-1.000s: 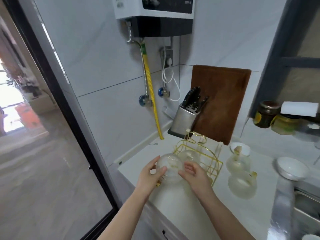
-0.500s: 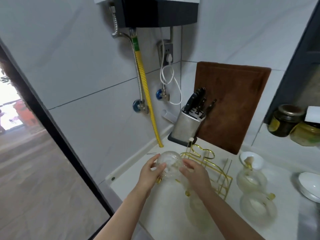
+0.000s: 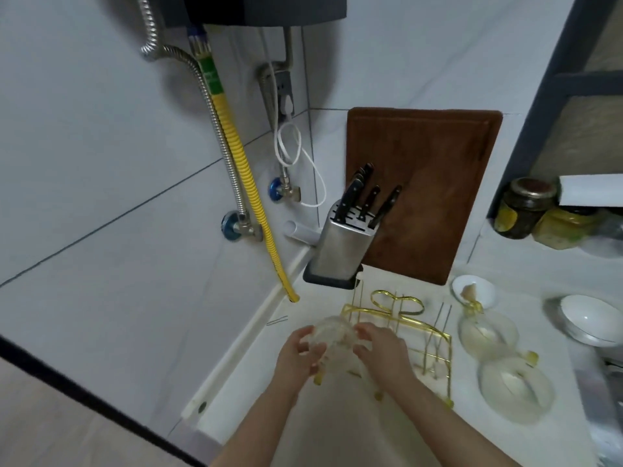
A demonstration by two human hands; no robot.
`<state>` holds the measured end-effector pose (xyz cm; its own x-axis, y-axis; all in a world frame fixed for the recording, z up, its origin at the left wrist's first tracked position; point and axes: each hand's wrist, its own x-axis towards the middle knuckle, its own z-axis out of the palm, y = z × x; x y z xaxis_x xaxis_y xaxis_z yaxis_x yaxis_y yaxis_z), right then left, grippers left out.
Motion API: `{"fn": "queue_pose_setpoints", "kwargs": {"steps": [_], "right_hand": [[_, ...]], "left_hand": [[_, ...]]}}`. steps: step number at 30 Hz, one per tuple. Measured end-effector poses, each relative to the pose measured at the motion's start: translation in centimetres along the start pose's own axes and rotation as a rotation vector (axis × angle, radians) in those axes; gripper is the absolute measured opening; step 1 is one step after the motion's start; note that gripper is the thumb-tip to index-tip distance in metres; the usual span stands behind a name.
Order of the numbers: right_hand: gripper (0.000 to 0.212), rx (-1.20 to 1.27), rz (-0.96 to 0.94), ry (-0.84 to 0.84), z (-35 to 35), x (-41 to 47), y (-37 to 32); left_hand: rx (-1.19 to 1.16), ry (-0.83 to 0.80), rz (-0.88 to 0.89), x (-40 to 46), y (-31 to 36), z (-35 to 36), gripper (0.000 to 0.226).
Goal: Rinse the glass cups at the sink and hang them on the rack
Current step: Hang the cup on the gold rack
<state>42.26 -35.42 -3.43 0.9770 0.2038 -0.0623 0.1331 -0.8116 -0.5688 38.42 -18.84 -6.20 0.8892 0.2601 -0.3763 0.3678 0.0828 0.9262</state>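
You have both hands on one glass cup [image 3: 332, 338], holding it above the white counter [image 3: 303, 426] at the near-left corner of the gold wire rack [image 3: 404, 326]. Your left hand [image 3: 298, 357] cups its left side, with the fingers [image 3: 305, 333] curled around the glass. Your right hand [image 3: 384, 357] presses on from the right, fingertips [image 3: 362, 330] against the glass wall. The cup is blurred, so you cannot tell which way its mouth faces; a small gold piece shows just below your left fingers, perhaps the handle.

Beyond your right fingertips the rack's looped top and thin upright prongs stand bare. Farther to the right of your right hand, two more glass cups with gold handles rest on the counter: one cup [image 3: 488, 333] level with your knuckles, the other cup [image 3: 515, 387] nearer your forearm. A small white dish [image 3: 473, 293] and a white bowl [image 3: 588, 320] lie beyond them.

Well beyond your fingers a steel knife block [image 3: 342, 251] leans against a brown cutting board [image 3: 424, 193]. A yellow corrugated hose [image 3: 246, 176] runs down the wall to the left of it; it carries a green label [image 3: 209, 74] near the top, and the print there is too blurred to read. The dark jar [image 3: 524, 208] at far right has a yellow label, likewise unreadable.
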Motion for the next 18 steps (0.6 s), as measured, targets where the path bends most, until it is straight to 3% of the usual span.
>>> {"fn": "queue_pose_setpoints", "kwargs": {"steps": [10, 18], "right_hand": [[0.04, -0.288, -0.018, -0.045, 1.7, 0.6, -0.1], [0.041, -0.251, -0.024, -0.007, 2.0, 0.1, 0.4]], "left_hand": [[0.07, -0.069, -0.035, 2.0, -1.7, -1.0, 0.035], [0.163, -0.148, -0.018, 2.6, -1.4, -1.4, 0.036]]}}
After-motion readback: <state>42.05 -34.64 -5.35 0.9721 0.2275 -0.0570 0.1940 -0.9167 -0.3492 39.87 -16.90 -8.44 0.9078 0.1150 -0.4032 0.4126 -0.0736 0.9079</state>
